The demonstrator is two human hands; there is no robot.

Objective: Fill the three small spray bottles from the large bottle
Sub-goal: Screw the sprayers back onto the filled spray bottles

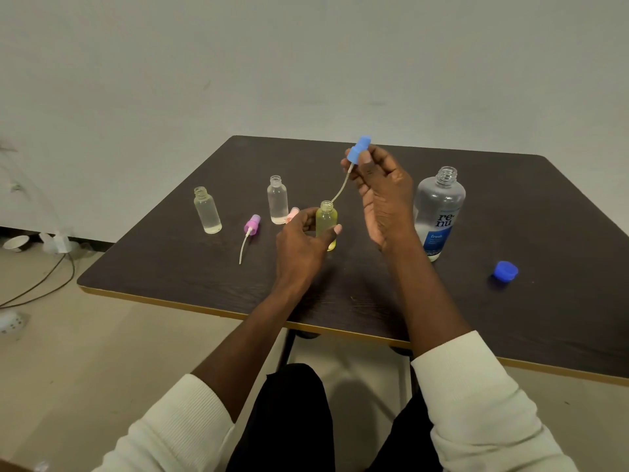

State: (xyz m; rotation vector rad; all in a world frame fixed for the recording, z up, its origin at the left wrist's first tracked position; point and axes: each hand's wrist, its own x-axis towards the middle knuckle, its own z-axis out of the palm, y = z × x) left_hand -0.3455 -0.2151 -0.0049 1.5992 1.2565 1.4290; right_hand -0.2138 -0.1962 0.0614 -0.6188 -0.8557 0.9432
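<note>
Large bottle (pixel 439 212) right (cap (pixel 505 270) beside)

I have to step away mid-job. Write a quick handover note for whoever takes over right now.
Left hand grips the yellow bottle on the table. Right hand holds the blue sprayer raised, its tube tip at that bottle's mouth. Two clear bottles stand open, little liquid in each. Pink sprayer lies loose. Large bottle open, its cap to the right. Left: filling is not visibly finished; refit the sprayers.

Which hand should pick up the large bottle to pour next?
Right. The right hand is beside the large bottle, holding only the blue sprayer; the left hand steadies the yellow bottle.
</note>
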